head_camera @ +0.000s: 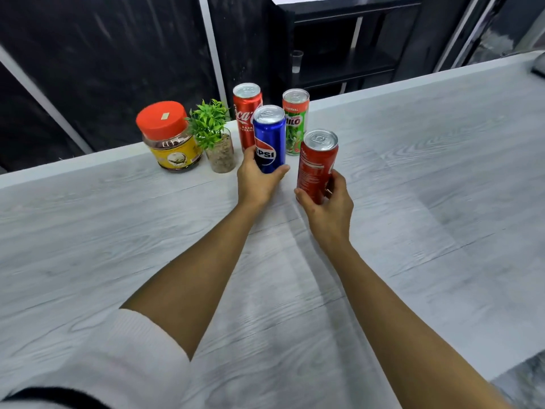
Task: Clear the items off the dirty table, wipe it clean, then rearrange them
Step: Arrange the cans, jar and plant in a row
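My left hand [256, 181] grips the base of a blue Pepsi can [269, 134] that stands upright on the grey wood-grain table [413, 172]. To its right, my right hand [330, 206] is wrapped around a red cola can [317, 163], tilted slightly. Behind them, near the table's far edge, stand another red Coca-Cola can [244, 113] and a green Milo can [295, 119]. Left of the cans are a small green plant in a clear pebble-filled glass [216, 143] and a jar with a red lid and yellow label [169, 137].
A dark shelf unit [348, 42] with a small clear cup [296, 61] stands beyond the table's far edge. A dark object [538, 69] lies at the table's far right. Dark wall panels fill the background.
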